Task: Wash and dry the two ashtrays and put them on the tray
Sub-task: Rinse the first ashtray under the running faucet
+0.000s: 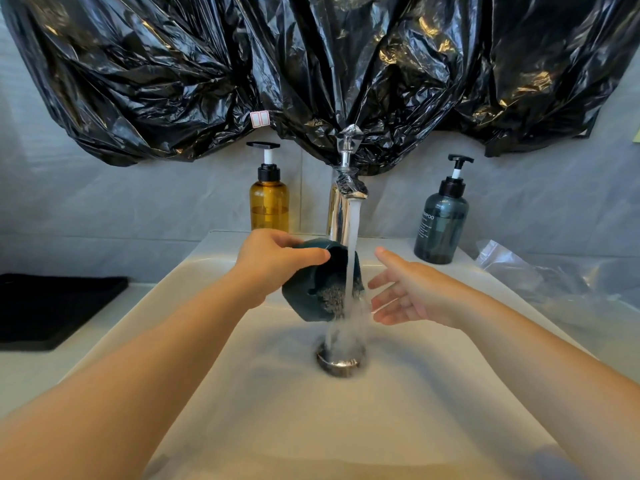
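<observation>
- The left hand [273, 263] gripped the tilted ashtray [322, 282] under the running water [351, 258].
- The right hand [408, 294], fingers spread and holding nothing, hovered just right of it.

Dark teal ashtray [303, 301] is tipped on its side above the sink [214, 393], opening facing 3 o'clock, grey ash gunk stuck inside, tap stream [352, 237] hitting it. Black tray [52, 306] lies flat at 9 o'clock.
</observation>
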